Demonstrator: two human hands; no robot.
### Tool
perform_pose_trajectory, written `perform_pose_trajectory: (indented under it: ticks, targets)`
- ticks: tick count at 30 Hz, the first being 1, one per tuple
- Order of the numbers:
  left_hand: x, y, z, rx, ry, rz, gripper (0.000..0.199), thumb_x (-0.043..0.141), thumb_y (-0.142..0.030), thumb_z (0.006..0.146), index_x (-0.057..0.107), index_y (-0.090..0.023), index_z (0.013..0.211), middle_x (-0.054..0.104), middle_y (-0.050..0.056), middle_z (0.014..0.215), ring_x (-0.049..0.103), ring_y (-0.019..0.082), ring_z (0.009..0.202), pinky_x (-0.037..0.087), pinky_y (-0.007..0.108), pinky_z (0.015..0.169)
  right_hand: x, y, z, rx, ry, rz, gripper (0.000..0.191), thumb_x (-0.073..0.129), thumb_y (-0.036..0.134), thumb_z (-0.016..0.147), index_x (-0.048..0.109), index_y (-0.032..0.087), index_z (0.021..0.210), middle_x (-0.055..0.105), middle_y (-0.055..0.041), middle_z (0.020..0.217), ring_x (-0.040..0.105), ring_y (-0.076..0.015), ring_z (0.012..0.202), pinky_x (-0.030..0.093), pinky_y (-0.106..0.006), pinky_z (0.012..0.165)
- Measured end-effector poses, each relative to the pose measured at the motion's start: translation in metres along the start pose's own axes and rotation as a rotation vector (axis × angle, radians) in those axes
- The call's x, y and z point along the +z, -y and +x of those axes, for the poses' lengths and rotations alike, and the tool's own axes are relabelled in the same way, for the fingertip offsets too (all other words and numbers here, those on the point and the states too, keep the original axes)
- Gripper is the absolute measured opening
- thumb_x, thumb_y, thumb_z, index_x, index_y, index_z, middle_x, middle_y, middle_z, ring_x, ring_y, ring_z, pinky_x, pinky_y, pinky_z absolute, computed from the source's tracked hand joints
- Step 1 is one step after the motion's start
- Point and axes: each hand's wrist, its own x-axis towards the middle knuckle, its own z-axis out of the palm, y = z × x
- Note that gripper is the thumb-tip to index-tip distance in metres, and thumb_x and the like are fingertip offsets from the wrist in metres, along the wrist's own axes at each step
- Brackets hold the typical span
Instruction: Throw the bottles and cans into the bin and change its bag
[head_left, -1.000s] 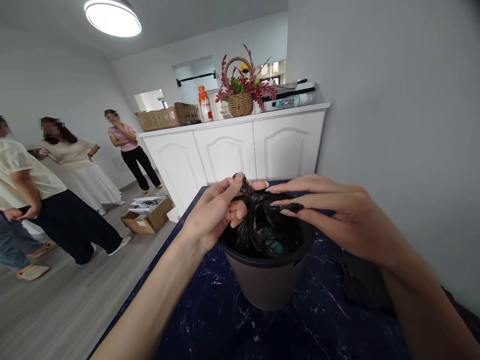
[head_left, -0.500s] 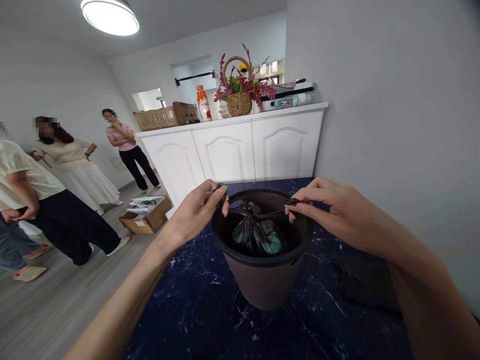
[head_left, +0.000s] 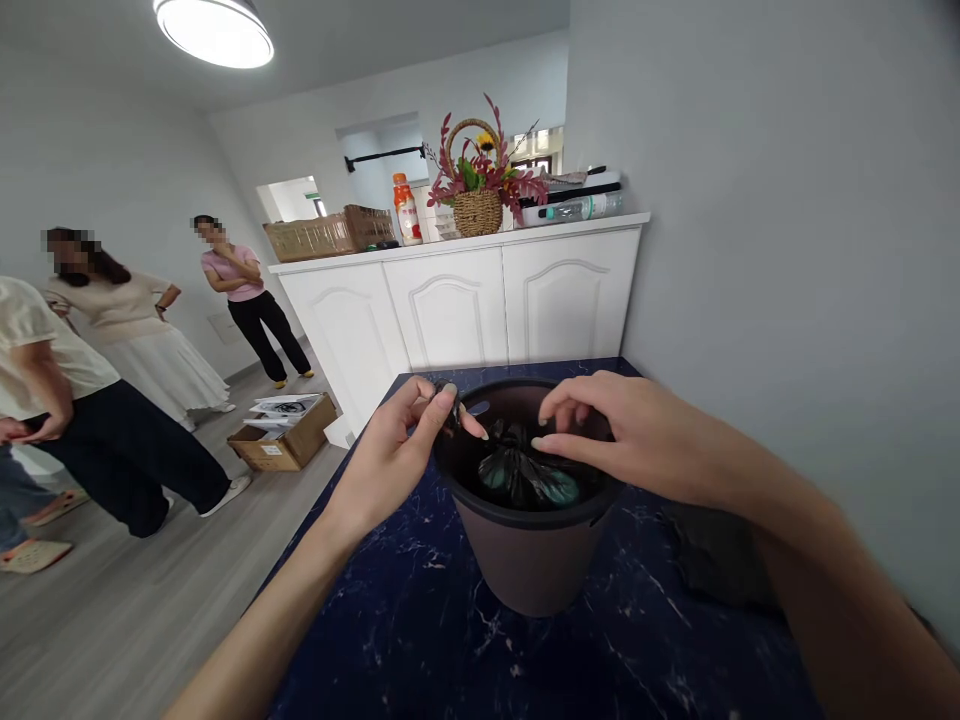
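A brownish bin with a dark rim stands on the dark blue marbled table. Inside it lies a black plastic bag, gathered at its top, with something greenish showing through. At the left of the rim, my left hand pinches a black end of the bag between thumb and fingers. Over the right part of the opening is my right hand, its thumb and fingers apart with nothing seen between them, just above the bag's gathered top.
Dark folded material lies right of the bin. Behind the table, a white cabinet bears a flower basket, bottles and a woven box. People stand at the left, near a cardboard box on the floor.
My right hand has let go of its end of the bag, opened, and moved left over the bin. My left hand keeps its pinch and has shifted slightly.
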Motion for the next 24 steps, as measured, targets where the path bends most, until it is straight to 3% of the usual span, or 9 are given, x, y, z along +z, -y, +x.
perform_pose_trajectory:
  ticks: [5,8,12,15,19,24]
  targets:
    - [0.001,0.009,-0.007,0.007,-0.09,-0.02,0.033,0.054,-0.047,0.108,0.052,-0.022,0.086,0.08,0.008,0.11,0.071,0.022,0.109,0.052,0.035,0.097,-0.005,0.018,0.04,-0.159,0.374,-0.09,0.037,0.076,0.033,0.086,0.078,0.03,0.123,0.079,-0.004,0.115,0.073,-0.0243,0.096,0.053,-0.034,0.074]
    - [0.001,0.014,-0.013,0.006,-0.129,-0.017,0.033,0.055,-0.049,0.107,0.06,-0.021,0.09,0.078,0.008,0.118,0.069,0.022,0.111,0.052,0.034,0.099,0.001,0.024,0.055,-0.173,0.479,-0.158,0.024,0.072,0.024,0.085,0.082,0.029,0.107,0.082,-0.0019,0.099,0.074,-0.0229,0.084,0.051,-0.034,0.068]
    - [-0.003,0.041,-0.023,-0.046,-0.312,-0.041,0.039,0.052,-0.057,0.106,0.069,-0.023,0.113,0.072,0.008,0.126,0.065,0.023,0.115,0.05,0.034,0.102,0.007,0.023,0.057,-0.116,0.43,-0.165,0.019,0.063,0.02,0.088,0.081,0.025,0.093,0.081,-0.0024,0.087,0.074,-0.0212,0.077,0.051,-0.034,0.068]
    - [-0.009,0.077,-0.034,-0.146,-0.471,-0.175,0.048,0.052,-0.068,0.102,0.067,-0.022,0.104,0.072,0.008,0.118,0.065,0.024,0.111,0.051,0.033,0.094,0.002,0.018,0.054,-0.075,0.348,-0.097,0.017,0.061,0.023,0.089,0.077,0.022,0.094,0.08,-0.0048,0.089,0.073,-0.021,0.078,0.051,-0.033,0.068]
    - [-0.01,0.13,-0.06,-0.34,-0.448,-0.138,0.061,0.055,-0.081,0.092,0.068,-0.021,0.094,0.072,0.007,0.099,0.065,0.027,0.099,0.051,0.034,0.086,-0.014,0.014,0.051,-0.013,0.2,0.111,0.012,0.062,0.025,0.09,0.072,0.02,0.094,0.079,-0.0063,0.09,0.073,-0.021,0.084,0.055,-0.033,0.076]
    - [-0.001,0.181,-0.097,-0.399,-0.335,-0.017,0.065,0.052,-0.085,0.09,0.067,-0.021,0.086,0.069,0.006,0.085,0.064,0.026,0.086,0.05,0.036,0.08,-0.036,0.018,0.052,0.124,-0.05,0.394,0.011,0.068,0.023,0.091,0.073,0.017,0.098,0.079,-0.0068,0.098,0.071,-0.0185,0.089,0.054,-0.031,0.081]
